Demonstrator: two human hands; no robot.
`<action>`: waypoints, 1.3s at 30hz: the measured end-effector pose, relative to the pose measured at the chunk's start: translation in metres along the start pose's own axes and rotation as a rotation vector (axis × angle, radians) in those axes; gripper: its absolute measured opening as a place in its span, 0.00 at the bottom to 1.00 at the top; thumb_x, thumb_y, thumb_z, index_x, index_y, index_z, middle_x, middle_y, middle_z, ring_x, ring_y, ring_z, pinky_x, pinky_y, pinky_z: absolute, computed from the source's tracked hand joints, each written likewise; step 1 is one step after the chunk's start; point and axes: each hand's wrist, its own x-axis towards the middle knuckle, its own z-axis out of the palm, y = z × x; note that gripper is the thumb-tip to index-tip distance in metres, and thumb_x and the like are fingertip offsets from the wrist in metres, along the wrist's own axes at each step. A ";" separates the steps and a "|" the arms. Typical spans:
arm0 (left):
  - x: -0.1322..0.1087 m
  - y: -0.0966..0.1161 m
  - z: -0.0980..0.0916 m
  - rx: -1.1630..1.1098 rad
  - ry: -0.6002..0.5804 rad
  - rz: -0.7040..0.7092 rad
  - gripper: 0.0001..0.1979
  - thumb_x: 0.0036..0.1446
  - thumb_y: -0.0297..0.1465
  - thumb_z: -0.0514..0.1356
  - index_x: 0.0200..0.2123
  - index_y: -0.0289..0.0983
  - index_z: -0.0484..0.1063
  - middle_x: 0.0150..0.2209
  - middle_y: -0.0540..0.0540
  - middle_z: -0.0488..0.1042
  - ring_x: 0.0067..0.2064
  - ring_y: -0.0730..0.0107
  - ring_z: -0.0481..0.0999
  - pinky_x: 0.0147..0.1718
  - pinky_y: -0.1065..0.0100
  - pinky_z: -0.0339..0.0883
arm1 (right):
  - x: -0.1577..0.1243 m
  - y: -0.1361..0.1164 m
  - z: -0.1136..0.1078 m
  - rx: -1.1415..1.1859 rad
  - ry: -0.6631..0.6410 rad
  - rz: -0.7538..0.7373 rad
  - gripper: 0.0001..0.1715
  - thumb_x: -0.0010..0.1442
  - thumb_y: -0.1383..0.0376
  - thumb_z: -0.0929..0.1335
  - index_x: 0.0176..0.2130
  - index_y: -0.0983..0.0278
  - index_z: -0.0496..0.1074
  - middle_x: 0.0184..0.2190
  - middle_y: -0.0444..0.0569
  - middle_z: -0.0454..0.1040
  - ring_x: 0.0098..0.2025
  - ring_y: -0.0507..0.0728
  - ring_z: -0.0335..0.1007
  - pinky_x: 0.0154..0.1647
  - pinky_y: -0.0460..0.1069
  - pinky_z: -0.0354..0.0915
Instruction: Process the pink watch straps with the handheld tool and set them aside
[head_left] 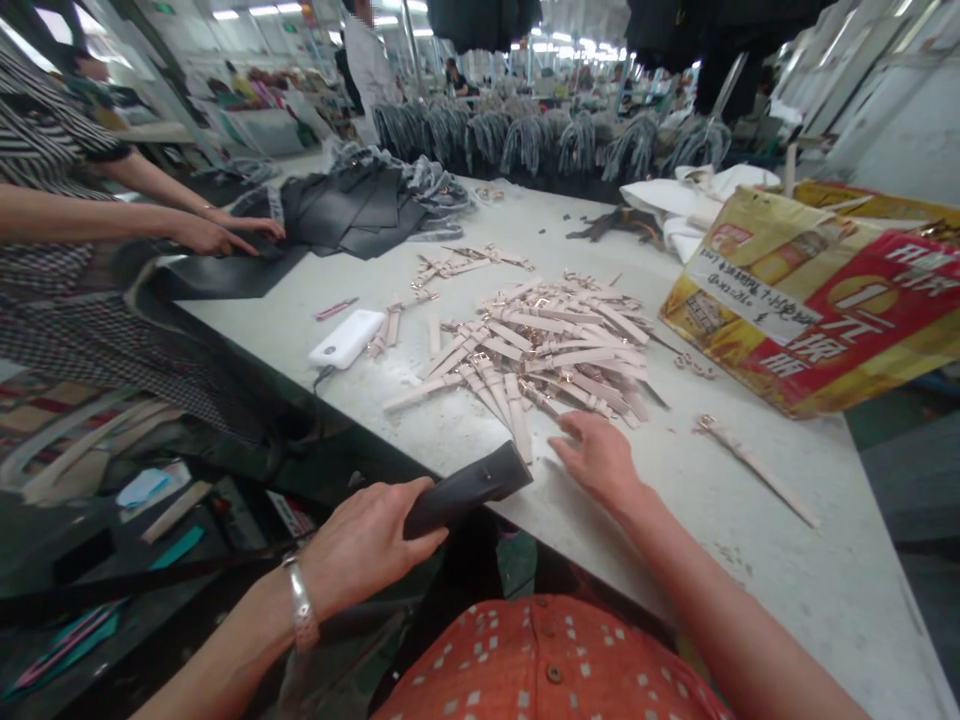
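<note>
My left hand is closed around a folded black leather piece, whose far end sticks out past the table's front edge. A small mark or hole shows near that end. My right hand is at the near side of a heap of pale beige buckle straps, thumb and forefinger apart. Its fingertips are beside a strap end; whether they touch it I cannot tell. Gold-coloured buckles show on many straps. One single buckle strap lies apart on the right.
A white power bank with a cable and pink snips lie left of the heap. A yellow-red carton stands on the right. At the left, a co-worker's hands touch black leather sheets on the white table.
</note>
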 end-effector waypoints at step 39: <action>0.031 0.082 -0.018 0.398 -0.150 0.306 0.10 0.52 0.37 0.52 0.35 0.40 0.66 0.30 0.44 0.75 0.34 0.58 0.75 0.29 0.64 0.63 | -0.090 0.039 -0.026 0.329 -0.028 -0.055 0.11 0.53 0.67 0.65 0.39 0.62 0.71 0.35 0.50 0.70 0.40 0.57 0.64 0.42 0.52 0.62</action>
